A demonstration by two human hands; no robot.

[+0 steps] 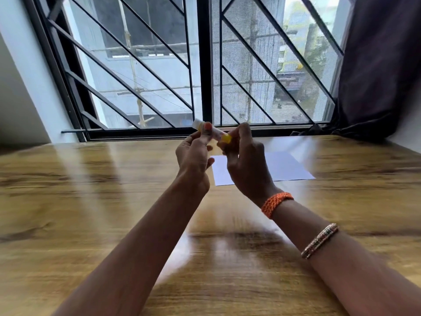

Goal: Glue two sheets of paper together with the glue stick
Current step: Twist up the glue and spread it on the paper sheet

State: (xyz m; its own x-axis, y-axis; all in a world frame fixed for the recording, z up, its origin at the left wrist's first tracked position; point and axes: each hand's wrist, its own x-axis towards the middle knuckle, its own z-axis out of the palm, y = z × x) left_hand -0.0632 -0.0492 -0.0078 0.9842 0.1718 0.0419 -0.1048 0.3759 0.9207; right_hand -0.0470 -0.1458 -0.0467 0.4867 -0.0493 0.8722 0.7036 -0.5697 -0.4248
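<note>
Glue stick (211,131) lies along ten-to-four between both hands: left hand (193,156) grips its body, right hand (245,160) pinches the yellow end (226,138). Paper (284,166) rests on the counter (91,190) beneath, toward four o'clock, nearer the right.

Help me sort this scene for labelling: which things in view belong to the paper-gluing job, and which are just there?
Belongs to the job:
- glue stick, held in the air by the left hand and right hand
- white paper lying flat on the wooden table

Just there:
- dark curtain at the right
- window grille
- orange wristband and bangle on the right arm
</note>
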